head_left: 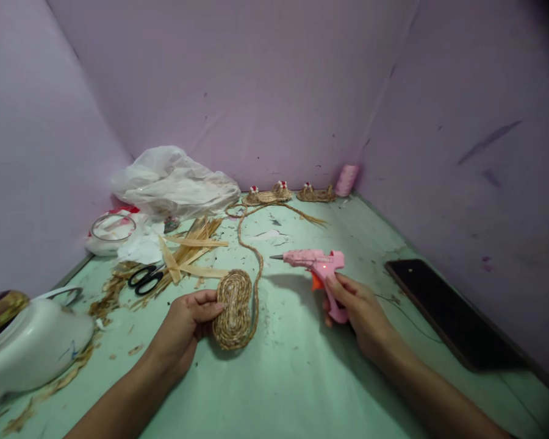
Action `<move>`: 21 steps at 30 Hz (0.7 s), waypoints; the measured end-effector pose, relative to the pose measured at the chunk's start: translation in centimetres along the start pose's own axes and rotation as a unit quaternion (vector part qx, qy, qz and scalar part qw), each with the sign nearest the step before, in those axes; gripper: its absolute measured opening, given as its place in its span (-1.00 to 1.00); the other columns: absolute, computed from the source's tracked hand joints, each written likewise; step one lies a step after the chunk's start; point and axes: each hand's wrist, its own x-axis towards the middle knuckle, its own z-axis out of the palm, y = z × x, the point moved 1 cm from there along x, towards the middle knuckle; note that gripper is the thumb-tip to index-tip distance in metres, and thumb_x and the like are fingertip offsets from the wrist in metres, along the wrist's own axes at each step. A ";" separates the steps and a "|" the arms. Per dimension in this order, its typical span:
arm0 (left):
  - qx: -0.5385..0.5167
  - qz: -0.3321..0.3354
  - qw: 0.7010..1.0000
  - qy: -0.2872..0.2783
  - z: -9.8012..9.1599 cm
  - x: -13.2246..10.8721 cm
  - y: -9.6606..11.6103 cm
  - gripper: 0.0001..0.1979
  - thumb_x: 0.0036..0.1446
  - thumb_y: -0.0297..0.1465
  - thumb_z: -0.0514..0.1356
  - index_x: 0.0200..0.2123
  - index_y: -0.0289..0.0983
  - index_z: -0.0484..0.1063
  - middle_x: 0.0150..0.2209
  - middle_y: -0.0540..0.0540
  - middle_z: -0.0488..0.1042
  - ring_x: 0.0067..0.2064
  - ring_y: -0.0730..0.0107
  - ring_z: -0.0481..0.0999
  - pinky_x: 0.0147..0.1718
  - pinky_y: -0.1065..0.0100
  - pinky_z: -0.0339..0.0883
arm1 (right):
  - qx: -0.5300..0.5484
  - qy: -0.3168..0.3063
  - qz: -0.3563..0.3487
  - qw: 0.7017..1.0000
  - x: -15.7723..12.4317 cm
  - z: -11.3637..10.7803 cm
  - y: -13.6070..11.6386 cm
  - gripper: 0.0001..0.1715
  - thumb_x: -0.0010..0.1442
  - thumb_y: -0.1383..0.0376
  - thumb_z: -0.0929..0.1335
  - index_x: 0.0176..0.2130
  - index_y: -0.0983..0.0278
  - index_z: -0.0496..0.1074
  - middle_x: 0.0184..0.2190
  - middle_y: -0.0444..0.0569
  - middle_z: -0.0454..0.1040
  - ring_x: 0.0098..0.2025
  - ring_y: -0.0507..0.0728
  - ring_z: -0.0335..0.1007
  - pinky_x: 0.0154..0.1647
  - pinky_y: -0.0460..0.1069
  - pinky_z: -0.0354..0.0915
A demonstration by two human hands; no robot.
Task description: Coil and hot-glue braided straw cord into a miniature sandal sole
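My left hand (194,323) pinches the left edge of a coiled braided-straw sole (235,311), an oval of several rounds tilted up off the table. From its right side a loose straw braid (258,259) runs away toward the back and ends in a frayed tip. In my right hand (354,305) is a pink hot glue gun (318,261), its metal nozzle pointing left, its small light lit. The orange trigger shows below the body. A gap lies between the nozzle and the sole; the braid passes through it.
Black-handled scissors (146,279) and straw strips (196,244) lie left, near a plastic bag (178,180). Small woven slippers (268,195) and a pink spool (347,180) stand at the back wall. A phone (448,311) lies right, a white container (41,344) left.
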 end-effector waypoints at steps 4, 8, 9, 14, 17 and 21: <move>0.038 -0.017 0.999 0.022 -0.4 0.1 0.3 -0.78 -0.36 -0.47 0.37 -0.50 -0.40 0.50 -0.58 -0.07 0.49 -0.59 0.47 0.41 -0.61 0.47 0.24 | -0.227 0.069 -0.024 0.971 3.8 -2.2 -1.0 -0.56 0.13 0.02 0.25 -0.59 0.25 0.33 -0.75 -0.14 0.28 -0.71 0.05 0.22 -0.65 -0.05 0.12; 0.090 -0.012 0.995 0.035 -0.5 0.3 0.3 -0.77 -0.39 -0.48 0.35 -0.50 -0.39 0.49 -0.67 0.00 0.40 -0.71 0.58 0.23 -0.74 0.50 0.02 | -0.460 0.129 -0.154 0.865 4.4 -3.2 -2.5 -0.73 -0.05 0.14 0.43 -0.62 0.23 0.43 -0.73 -0.02 0.34 -0.62 0.16 0.28 -0.64 -0.01 0.06; 0.106 -0.009 0.993 0.042 -0.5 0.3 0.3 -0.76 -0.39 -0.49 0.35 -0.50 -0.39 0.49 -0.67 0.01 0.40 -0.71 0.59 0.21 -0.75 0.50 -0.01 | -0.486 0.141 -0.226 0.833 3.9 -2.8 -2.8 -0.81 0.00 0.19 0.41 -0.54 0.24 0.47 -0.62 0.06 0.44 -0.53 0.22 0.35 -0.58 0.03 0.15; 0.188 0.004 0.981 0.042 -0.6 0.5 0.4 -0.77 -0.34 -0.49 0.30 -0.45 -0.37 0.55 -0.66 0.00 0.42 -0.69 0.57 0.19 -0.72 0.49 -0.05 | -0.385 -0.222 -0.434 0.783 1.6 3.0 -2.0 -0.72 0.13 0.44 0.27 -0.16 0.23 0.43 -0.12 0.08 0.49 -0.05 0.19 0.38 -0.04 0.13 0.30; 0.210 0.040 0.976 0.024 -0.8 0.7 0.5 -0.81 -0.30 -0.51 0.27 -0.47 -0.36 0.57 -0.65 0.00 0.43 -0.63 0.51 0.27 -0.63 0.46 0.06 | -0.386 -0.314 -0.423 0.757 2.0 5.7 -0.9 -0.59 0.11 0.48 0.27 -0.01 0.28 0.32 0.06 0.13 0.37 0.12 0.21 0.23 0.11 0.18 0.20; 0.289 0.106 0.951 0.015 -1.5 1.1 0.0 -0.86 -0.23 -0.48 0.25 -0.49 -0.33 0.57 -0.63 0.00 0.41 -0.56 0.44 0.31 -0.55 0.42 0.11 | -0.436 -0.295 -0.399 0.751 3.5 6.5 -0.9 -0.59 0.09 0.41 0.34 -0.03 0.30 0.28 -0.09 0.13 0.44 -0.01 0.25 0.31 0.08 0.24 0.17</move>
